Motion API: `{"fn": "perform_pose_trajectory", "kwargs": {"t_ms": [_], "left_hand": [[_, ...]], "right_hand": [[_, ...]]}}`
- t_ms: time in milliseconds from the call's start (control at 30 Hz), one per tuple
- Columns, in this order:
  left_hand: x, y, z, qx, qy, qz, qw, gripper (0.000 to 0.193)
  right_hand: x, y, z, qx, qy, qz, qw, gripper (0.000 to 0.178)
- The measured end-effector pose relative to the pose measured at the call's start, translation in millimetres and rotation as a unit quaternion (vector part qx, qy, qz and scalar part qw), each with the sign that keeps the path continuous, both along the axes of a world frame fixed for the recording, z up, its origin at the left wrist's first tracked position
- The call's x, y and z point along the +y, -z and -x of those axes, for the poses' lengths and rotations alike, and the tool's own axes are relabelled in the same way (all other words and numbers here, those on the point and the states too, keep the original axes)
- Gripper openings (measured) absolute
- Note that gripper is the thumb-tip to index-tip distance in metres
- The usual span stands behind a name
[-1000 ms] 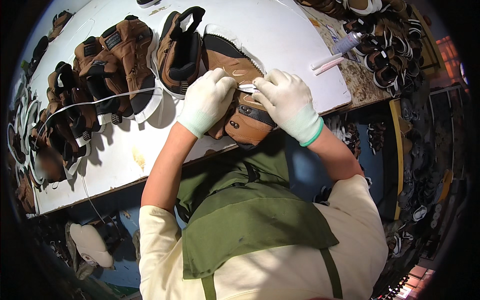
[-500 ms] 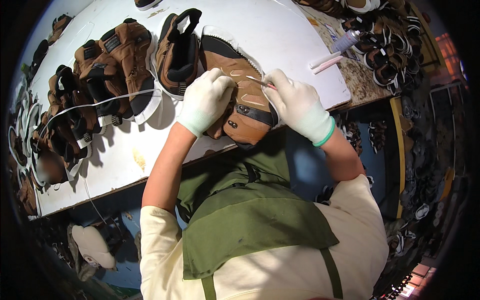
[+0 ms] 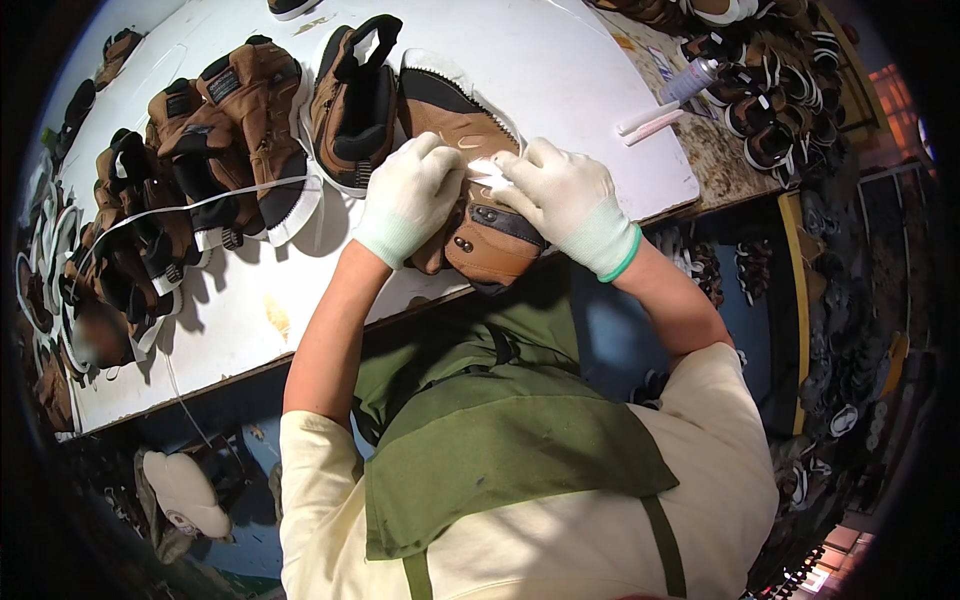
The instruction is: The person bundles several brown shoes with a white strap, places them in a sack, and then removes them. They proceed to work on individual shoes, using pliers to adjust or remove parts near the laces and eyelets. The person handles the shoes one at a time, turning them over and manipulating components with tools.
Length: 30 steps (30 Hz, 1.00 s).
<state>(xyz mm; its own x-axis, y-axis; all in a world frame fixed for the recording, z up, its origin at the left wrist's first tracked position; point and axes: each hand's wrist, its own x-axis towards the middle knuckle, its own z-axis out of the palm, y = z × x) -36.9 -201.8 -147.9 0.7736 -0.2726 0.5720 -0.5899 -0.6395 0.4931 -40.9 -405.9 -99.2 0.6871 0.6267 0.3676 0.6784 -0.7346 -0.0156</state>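
On the white table lies a brown and black shoe (image 3: 470, 130) with a white sole edge, its toe pointing away from me. White gloves cover both my hands. My left hand (image 3: 412, 200) is closed on the shoe's left side, fingertips curled at its upper. Over the shoe's middle, my right hand (image 3: 565, 200) pinches a thin metal-tipped tool (image 3: 486, 172). Its metal flashes bright white near the fingertips, and the grip hides the rest, so its exact kind cannot be made out. The fingertips of both hands are close together.
A finished-looking brown shoe (image 3: 352, 105) stands just left, with several more along the table (image 3: 240, 345) and a white cord (image 3: 215, 200) across them. To the right lie two pens (image 3: 652, 125) and a spray can (image 3: 690, 80). Racked shoes (image 3: 775, 120) stand beyond.
My right hand has moved left and inward across the shoe, bringing the tool close to my left fingertips. The tool's metal now glares white. My left hand has barely moved.
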Motion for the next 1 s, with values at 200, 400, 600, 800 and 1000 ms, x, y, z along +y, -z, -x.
{"fn": "perform_pose_trajectory", "kwargs": {"t_ms": [200,400,600,800,1000], "left_hand": [[0.1,0.9,-0.4,-0.002,0.004,0.009,1.000,0.007],[-0.4,1.2,-0.9,-0.010,0.006,0.011,1.000,0.008],[-1.2,2.4,-0.5,-0.001,-0.002,0.008,1.000,0.005],[-2.6,2.2,-0.4,0.000,-0.006,0.007,1.000,0.003],[-1.9,3.2,-0.4,-0.011,-0.005,0.006,1.000,0.009]], "right_hand": [[2.1,2.4,-2.6,-0.019,0.010,0.026,0.999,0.029],[3.9,3.1,-4.1,-0.029,0.006,0.026,0.999,0.026],[6.8,5.6,-4.8,-0.035,0.013,0.027,0.999,0.025],[5.1,5.3,-3.9,-0.001,0.022,0.031,0.999,0.028],[4.8,7.8,-5.5,0.003,0.019,0.016,1.000,0.027]]}}
